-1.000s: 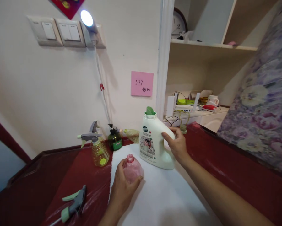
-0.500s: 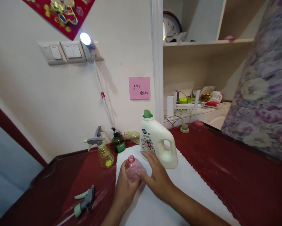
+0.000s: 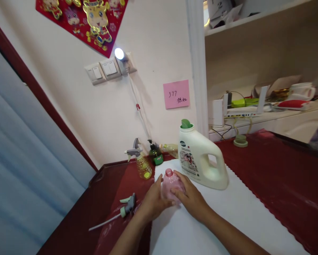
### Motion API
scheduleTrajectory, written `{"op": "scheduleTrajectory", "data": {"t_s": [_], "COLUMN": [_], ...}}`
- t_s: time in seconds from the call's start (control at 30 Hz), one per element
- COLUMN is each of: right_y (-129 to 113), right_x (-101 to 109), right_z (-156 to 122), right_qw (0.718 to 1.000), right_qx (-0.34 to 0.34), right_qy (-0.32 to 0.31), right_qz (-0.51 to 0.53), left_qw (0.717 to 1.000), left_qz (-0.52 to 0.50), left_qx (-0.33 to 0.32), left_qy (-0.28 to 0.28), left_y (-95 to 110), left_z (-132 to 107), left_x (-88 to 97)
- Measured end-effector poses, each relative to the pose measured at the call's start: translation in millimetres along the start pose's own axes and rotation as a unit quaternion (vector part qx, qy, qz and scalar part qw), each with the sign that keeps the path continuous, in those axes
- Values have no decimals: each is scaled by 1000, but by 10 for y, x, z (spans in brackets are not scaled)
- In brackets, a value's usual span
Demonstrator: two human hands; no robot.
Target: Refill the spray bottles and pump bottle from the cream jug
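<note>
A small pink plastic bottle (image 3: pixel 170 181) without a cap stands on the white mat (image 3: pixel 228 219). My left hand (image 3: pixel 155 202) wraps its left side. From the right, my right hand (image 3: pixel 192 196) closes on the same bottle. Just behind stands a white detergent jug (image 3: pixel 201 161) with a green cap and a handle, untouched. A loose green and grey spray trigger with its tube (image 3: pixel 125 209) lies on the red plastic-covered table to the left.
A yellow spray bottle (image 3: pixel 143 164), a dark green pump bottle (image 3: pixel 155 156) and a bottle lying on its side (image 3: pixel 171 149) sit against the wall. A shelf nook at right holds a router, cables and cups. A blue curtain hangs at left.
My right hand left the jug's handle and came over to grip the pink bottle. The view swung left and farther back.
</note>
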State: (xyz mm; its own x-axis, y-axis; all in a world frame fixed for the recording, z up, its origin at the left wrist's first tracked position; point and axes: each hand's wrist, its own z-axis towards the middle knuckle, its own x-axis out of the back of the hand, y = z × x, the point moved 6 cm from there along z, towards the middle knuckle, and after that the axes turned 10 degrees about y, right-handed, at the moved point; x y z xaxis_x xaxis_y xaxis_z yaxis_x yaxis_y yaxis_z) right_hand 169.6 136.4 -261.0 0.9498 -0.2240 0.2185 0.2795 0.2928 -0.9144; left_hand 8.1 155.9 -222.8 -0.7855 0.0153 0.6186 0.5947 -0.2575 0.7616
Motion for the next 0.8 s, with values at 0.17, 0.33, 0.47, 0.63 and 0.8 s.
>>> {"op": "scheduleTrajectory", "data": {"t_s": [0.17,0.33,0.47,0.63,0.8], "right_y": [-59,-74,-75,-91,-109], "right_x": [28,43,50,48,52], "right_z": [-10,-16,-19,-29,-13], "right_qw": [1000,1000,1000,1000,999], "right_qx": [-24,-29,-28,-23,-26], "right_qy": [-4,-8,-7,-7,-3], "right_qz": [-7,-8,-12,-15,-17], "left_qw": [986,931,916,913,977], "left_qz": [160,361,394,400,176], "left_qx": [13,63,69,73,29], "left_qy": [50,10,-15,-10,116], "left_y": [-113,-496,-699,-663,-220], "left_z": [-180,-471,-610,-617,-503], "left_x": [842,1256,1156,1136,1369]}}
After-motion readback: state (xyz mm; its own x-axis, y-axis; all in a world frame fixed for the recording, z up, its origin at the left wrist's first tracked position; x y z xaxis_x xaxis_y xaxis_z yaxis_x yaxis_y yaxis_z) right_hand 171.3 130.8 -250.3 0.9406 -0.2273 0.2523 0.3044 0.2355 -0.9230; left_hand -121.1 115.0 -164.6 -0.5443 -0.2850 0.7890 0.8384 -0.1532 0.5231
